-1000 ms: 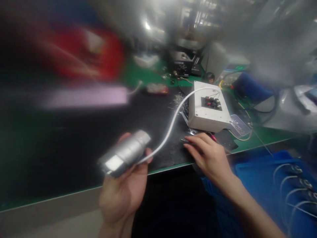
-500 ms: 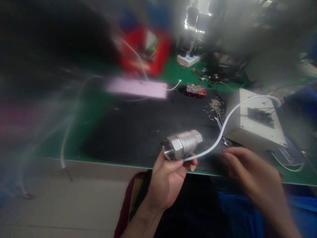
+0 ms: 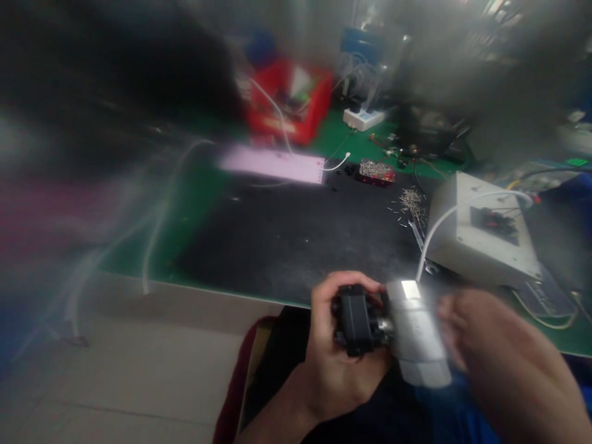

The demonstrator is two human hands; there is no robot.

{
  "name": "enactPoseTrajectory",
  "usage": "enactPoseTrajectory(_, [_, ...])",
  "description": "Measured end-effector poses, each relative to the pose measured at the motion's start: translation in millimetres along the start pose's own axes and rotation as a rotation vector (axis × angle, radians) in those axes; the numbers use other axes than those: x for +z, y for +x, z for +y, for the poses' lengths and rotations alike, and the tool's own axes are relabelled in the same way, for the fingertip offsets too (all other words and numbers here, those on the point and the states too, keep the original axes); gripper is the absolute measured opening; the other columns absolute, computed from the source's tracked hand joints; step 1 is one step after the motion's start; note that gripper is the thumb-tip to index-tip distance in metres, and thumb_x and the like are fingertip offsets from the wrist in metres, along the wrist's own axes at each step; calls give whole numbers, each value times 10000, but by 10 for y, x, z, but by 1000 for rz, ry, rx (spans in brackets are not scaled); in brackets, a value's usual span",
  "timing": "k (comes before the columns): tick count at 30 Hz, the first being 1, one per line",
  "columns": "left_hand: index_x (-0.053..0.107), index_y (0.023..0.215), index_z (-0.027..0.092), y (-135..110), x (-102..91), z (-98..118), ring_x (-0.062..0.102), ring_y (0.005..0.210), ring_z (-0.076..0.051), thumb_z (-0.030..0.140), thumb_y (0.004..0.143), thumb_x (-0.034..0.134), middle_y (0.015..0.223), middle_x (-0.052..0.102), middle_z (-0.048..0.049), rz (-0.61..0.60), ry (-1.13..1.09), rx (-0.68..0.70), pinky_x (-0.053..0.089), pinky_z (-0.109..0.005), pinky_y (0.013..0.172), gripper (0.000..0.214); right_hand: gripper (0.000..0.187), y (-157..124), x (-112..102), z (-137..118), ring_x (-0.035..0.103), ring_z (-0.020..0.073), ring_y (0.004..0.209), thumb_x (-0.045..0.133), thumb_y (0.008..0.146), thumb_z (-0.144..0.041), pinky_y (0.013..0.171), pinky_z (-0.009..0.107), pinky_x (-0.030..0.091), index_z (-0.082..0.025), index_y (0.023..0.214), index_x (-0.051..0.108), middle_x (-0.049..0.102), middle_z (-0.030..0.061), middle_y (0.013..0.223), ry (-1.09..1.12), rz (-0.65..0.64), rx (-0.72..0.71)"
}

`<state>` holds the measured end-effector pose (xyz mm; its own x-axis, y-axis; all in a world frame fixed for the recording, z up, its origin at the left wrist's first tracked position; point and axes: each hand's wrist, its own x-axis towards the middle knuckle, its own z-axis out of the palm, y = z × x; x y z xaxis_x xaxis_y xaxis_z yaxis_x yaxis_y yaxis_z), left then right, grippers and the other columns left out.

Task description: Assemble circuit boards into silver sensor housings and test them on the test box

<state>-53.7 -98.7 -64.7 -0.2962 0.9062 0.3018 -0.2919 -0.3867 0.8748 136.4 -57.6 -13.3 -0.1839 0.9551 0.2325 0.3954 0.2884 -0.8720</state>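
Observation:
My left hand [image 3: 330,357] is wrapped round the black housing of a motorized ball valve [image 3: 355,320]. Its silver metal body [image 3: 419,333], a thick pipe fitting with hex ends, points up and down to the right of the fingers. A white cable [image 3: 432,240] rises from behind the valve and arcs over to the box at the right. Beside the metal body is my right hand [image 3: 485,327], smeared by motion. Its fingers look bent, but whether they touch the valve or hold anything cannot be made out.
A white box [image 3: 499,256] with black terminals stands at the right, a wrench [image 3: 416,237] beside it. Loose metal pins [image 3: 411,203] lie near a small red tray [image 3: 375,176]. Farther back are a red bin [image 3: 282,126], a power strip [image 3: 363,119] and a pale pink strip [image 3: 272,165].
The valve has turned in my left hand: its black housing now faces me, and the metal body has swung upright to the right. My right hand has come close to the metal body.

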Motion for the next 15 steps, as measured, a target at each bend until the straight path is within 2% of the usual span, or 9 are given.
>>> enactPoseTrajectory(3, [475,1394,295,9,-36,-42,628,1208,-304,-9,737,768,1237,611,-85,-45,261,277,550,-534,1051,780,291,-74,278,-26,641,171,548,445,1110,-378,456,269,527,-190,985,629,734,105,915,268,-16,231])
enactPoseTrajectory(5, [477,1416,289,2,-59,-79,632,1231,-319,5,750,767,1274,599,-101,-88,383,365,569,-550,1044,780,294,-132,417,-52,646,168,582,496,1087,-406,489,260,531,-180,934,606,718,102,907,424,35,320])
enactPoseTrajectory(7, [482,1428,293,-21,-60,-119,624,1263,-328,31,779,765,1311,579,-111,-107,469,416,573,-554,1057,755,301,-173,511,-69,643,162,617,543,1065,-429,522,246,533,-179,906,599,692,81,880,479,93,339])
enactPoseTrajectory(12, [420,1469,319,-134,53,-184,528,1393,-344,-39,768,748,1409,492,-130,-161,601,414,534,-571,1129,853,346,-157,591,-28,638,156,689,556,1068,-493,596,235,548,-179,964,658,661,52,858,381,295,357])
enactPoseTrajectory(15, [350,1526,327,-263,129,-161,450,1464,-382,-39,741,767,1511,425,-155,-175,548,326,488,-624,1162,961,368,-89,530,-28,644,145,671,523,1095,-471,565,218,528,-165,976,691,691,62,861,253,329,298])
